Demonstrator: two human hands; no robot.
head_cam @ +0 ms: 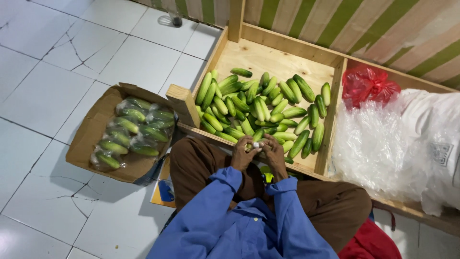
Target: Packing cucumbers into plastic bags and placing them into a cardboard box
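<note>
Your blue sleeves (239, 225) reach up to mid-frame, where your left hand (243, 152) and right hand (274, 152) pinch together around a small white object (257, 144) at the near edge of the wooden crate (268, 57) of cucumbers (261, 108).

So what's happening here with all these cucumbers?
A person in a blue shirt sits on the tiled floor at a wooden crate that holds a pile of loose cucumbers. The left hand and right hand meet at the crate's near edge, both pinching a small white thing I can't identify. To the person's left, a cardboard box holds cucumbers already wrapped in clear plastic. Clear plastic bags lie piled on the right.
</note>
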